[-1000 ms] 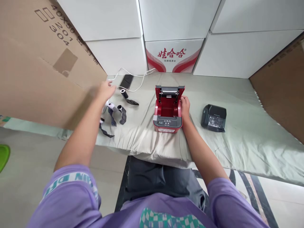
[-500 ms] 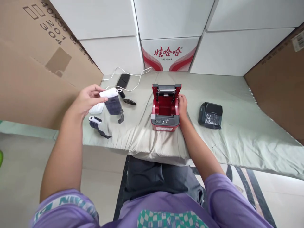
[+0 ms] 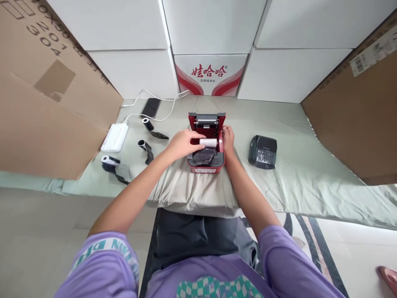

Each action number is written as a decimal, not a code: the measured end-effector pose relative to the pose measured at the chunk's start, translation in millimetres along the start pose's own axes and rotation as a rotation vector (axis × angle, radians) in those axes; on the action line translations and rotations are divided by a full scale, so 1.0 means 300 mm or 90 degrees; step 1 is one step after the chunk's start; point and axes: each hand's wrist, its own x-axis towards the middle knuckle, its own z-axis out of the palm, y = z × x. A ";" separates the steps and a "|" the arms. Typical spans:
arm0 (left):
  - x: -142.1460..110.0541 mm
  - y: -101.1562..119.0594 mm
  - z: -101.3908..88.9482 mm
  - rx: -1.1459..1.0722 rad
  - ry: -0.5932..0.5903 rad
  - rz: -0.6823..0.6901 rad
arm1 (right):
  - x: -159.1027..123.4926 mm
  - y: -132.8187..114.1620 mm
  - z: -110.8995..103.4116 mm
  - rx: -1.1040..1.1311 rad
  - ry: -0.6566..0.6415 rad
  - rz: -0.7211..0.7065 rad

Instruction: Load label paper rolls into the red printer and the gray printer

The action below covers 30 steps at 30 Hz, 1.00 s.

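Observation:
A red-and-black label printer [image 3: 206, 169] stands on the cloth with its lid [image 3: 207, 116] raised. My left hand [image 3: 185, 144] pinches a white roll [image 3: 208, 142] at its left end, over the printer's open bay. From the roll a dark strip [image 3: 204, 156] hangs forward across the printer's front panel. Whether the roll touches the bay floor I cannot tell. My right hand [image 3: 228, 138] is closed at the printer's right side, fingers curled against the red housing; its fingertips are partly hidden.
Several rolls with dark tails, among them a white-cored roll [image 3: 110, 160] and a small roll [image 3: 148, 124], lie to the left. Beyond them are a white power bank [image 3: 114, 138], cable and black phone [image 3: 150, 108]. A black device [image 3: 263, 152] sits right; boxes [image 3: 214, 76] line the back.
My left hand has carried the white roll rightward from the left of the cloth to the printer's open bay. My right hand stays at the printer's side. The camera view has shifted slightly.

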 end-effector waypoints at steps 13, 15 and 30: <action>0.054 0.015 0.024 0.200 -0.052 -0.006 | -0.005 -0.018 0.004 0.028 0.009 -0.049; 0.069 0.013 0.025 0.218 -0.087 0.016 | -0.002 -0.028 -0.004 0.026 -0.033 -0.060; -0.079 -0.037 -0.008 -0.449 0.231 -0.250 | -0.021 -0.171 -0.091 0.047 -0.211 0.016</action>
